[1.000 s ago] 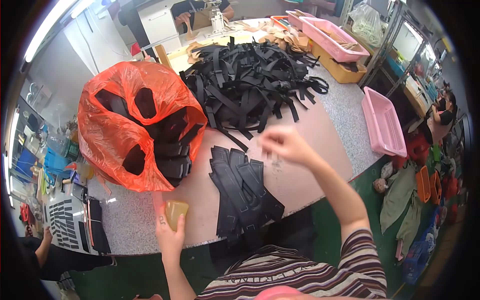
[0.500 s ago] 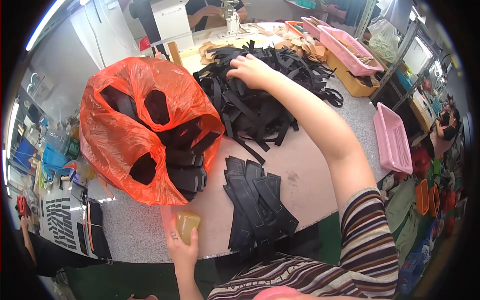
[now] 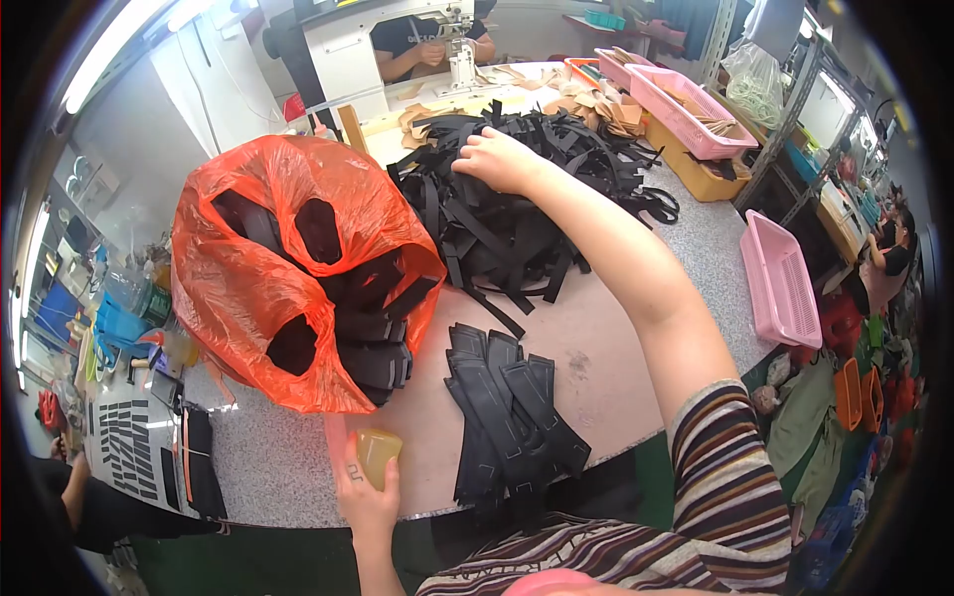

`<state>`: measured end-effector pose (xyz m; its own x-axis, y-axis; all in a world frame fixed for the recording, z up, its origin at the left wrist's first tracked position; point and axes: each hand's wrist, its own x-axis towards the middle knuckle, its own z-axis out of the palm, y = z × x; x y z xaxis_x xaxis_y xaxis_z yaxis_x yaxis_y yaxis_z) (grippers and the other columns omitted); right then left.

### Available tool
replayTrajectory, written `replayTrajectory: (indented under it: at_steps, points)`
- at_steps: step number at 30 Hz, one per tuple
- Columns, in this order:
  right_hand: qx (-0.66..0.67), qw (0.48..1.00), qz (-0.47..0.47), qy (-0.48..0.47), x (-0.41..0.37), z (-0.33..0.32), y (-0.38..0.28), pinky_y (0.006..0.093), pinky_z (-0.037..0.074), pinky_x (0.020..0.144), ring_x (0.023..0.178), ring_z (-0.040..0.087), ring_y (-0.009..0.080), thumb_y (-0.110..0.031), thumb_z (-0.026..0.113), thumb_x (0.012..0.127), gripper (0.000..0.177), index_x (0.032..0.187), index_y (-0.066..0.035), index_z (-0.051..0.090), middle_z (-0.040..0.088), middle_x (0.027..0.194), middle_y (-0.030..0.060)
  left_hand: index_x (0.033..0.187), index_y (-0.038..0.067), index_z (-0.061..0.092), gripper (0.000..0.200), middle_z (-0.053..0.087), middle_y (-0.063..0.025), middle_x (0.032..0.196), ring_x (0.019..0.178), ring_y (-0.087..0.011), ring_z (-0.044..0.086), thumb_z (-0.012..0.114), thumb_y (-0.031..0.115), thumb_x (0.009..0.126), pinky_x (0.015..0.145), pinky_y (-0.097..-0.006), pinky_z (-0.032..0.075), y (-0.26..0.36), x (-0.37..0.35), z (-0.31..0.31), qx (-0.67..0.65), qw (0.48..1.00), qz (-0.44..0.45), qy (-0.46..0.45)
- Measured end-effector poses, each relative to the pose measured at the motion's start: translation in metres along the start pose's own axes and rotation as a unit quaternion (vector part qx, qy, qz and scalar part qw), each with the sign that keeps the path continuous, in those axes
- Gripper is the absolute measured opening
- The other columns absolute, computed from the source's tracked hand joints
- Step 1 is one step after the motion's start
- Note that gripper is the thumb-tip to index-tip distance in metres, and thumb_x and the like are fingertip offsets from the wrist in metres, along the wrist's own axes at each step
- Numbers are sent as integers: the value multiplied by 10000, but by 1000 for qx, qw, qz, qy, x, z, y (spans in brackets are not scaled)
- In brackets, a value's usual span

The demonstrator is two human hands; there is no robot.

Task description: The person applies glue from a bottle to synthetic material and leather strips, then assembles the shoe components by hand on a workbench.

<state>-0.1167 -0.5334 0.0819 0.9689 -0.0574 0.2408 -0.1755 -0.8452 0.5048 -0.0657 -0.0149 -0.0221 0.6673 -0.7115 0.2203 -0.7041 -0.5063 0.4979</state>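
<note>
At the table's front edge my left hand is closed around a yellowish, translucent container, perhaps a small bottle. My right hand is stretched out over a large heap of black strips, its fingers curled down against the top of the heap; what they pinch is hidden. Flat black stitched pieces lie overlapping on the table between my arms. To the left, a torn red plastic bag bulges with more black pieces.
Pink baskets stand at the back right, another pink basket at the right edge. Tan scraps lie behind the heap. Across the table a person's hands are at a sewing machine. Black pieces are laid out at far left.
The fingers of my right hand have curled in more over the heap. My left hand still holds the yellowish container. The view has shifted slightly, showing more of the person at the machine.
</note>
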Motion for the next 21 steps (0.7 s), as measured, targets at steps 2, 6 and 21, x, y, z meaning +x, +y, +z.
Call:
replayTrajectory:
  at_steps: [2, 6, 21]
  points:
    - [8, 999, 15, 45, -7, -4, 0, 346, 438, 885, 1030, 597, 196, -121, 631, 808, 353, 1142, -234, 653, 649, 1011, 2, 1371, 8, 455, 593, 542, -269, 1283, 1106, -460, 569, 660, 247, 869, 935, -486, 467, -2, 0, 1, 0, 1000, -4, -7]
    - [223, 949, 112, 193, -25, -21, -14, 433, 483, 933, 1104, 593, 330, -16, 594, 757, 491, 1232, -139, 630, 649, 1156, 113, 1323, -3, 514, 572, 603, -267, 1167, 1047, -449, 597, 677, 305, 870, 889, -476, 487, -8, 11, -9, -51, 997, -11, -61]
    - [439, 845, 306, 14, -265, -129, -309, 482, 323, 1118, 1341, 407, 385, -375, 721, 839, 672, 1386, -57, 494, 422, 1452, 210, 1419, 45, 412, 752, 593, -169, 1273, 1125, -284, 619, 717, 432, 851, 945, -410, 504, -9, 28, -34, -560, 801, -62, -203]
